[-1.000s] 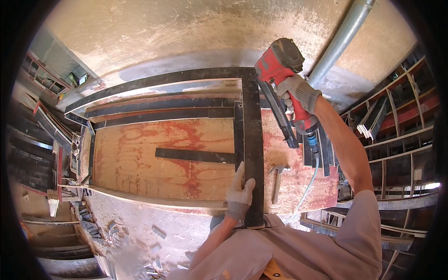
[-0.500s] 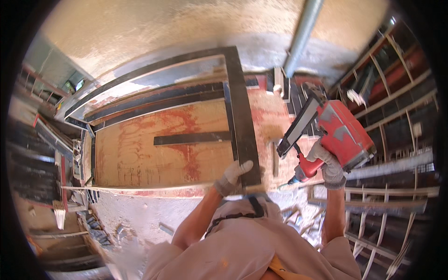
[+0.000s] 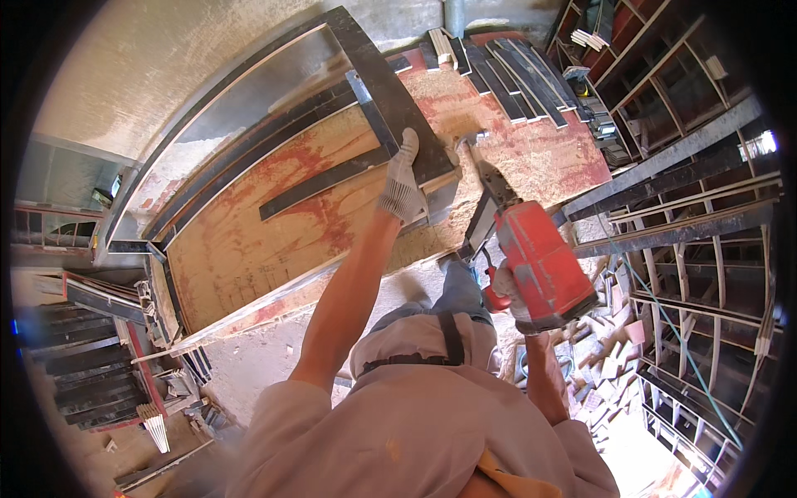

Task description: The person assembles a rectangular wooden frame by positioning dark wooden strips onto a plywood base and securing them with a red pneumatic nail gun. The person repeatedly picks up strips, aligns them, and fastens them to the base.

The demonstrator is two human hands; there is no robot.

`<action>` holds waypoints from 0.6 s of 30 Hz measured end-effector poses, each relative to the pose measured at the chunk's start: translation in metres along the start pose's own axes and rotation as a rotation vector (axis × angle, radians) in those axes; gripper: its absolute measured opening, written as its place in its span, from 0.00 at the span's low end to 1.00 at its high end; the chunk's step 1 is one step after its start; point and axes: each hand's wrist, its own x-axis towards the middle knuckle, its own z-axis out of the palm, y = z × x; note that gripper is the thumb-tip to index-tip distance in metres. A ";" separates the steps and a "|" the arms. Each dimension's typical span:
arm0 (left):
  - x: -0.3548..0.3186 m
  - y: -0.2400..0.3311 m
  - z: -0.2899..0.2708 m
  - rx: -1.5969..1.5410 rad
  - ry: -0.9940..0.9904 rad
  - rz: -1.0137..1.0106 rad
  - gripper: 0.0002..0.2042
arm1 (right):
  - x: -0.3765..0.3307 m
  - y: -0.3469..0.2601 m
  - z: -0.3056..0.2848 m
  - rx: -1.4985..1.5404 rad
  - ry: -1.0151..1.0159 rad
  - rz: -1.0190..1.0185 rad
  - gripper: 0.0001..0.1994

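Observation:
A large rectangular frame of dark-faced boards point(image 3: 382, 95) stands over the workbench on my left. My left hand point(image 3: 402, 183), in a pale knit glove, grips the near end of its wide board. My right hand point(image 3: 513, 292), also gloved, is closed round the handle of a red nail gun point(image 3: 544, 266). The gun's nose points away from me, just right of the board's near end; whether it touches cannot be made out. Inside the frame, a shorter dark strip point(image 3: 320, 184) lies on the red-stained plywood benchtop point(image 3: 241, 257).
Several dark strips point(image 3: 519, 79) lie at the bench's far right, beside a small stack of pale sticks point(image 3: 442, 48). Wood offcuts point(image 3: 602, 357) litter the floor to my right. Ribbed panels point(image 3: 706, 282) stand along the right side. A thin hose point(image 3: 664, 315) hangs there.
The view has turned. The nail gun has swung from the right toward my body, its nose now beside the frame's near end. My left hand keeps its grip, its arm reaching farther out.

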 end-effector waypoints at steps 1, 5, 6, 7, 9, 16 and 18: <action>0.002 -0.002 -0.004 -0.040 -0.002 -0.038 0.34 | -0.005 0.009 0.000 0.097 0.000 0.042 0.12; 0.007 -0.007 -0.009 -0.069 -0.030 -0.084 0.32 | -0.031 0.070 -0.052 0.538 -0.156 0.281 0.12; 0.006 -0.007 -0.009 -0.050 -0.071 -0.063 0.31 | -0.033 0.077 -0.055 0.562 -0.149 0.298 0.12; 0.006 -0.007 -0.008 -0.031 -0.112 -0.043 0.31 | -0.033 0.084 -0.058 0.579 -0.139 0.312 0.12; 0.006 -0.009 -0.012 -0.050 -0.116 -0.041 0.30 | -0.031 0.093 -0.057 0.592 -0.120 0.329 0.12; 0.008 -0.012 -0.009 0.026 -0.127 -0.007 0.27 | -0.023 0.110 -0.062 0.602 -0.088 0.352 0.11; 0.006 -0.013 -0.015 0.029 -0.114 0.012 0.26 | -0.020 0.115 -0.060 0.609 -0.090 0.369 0.11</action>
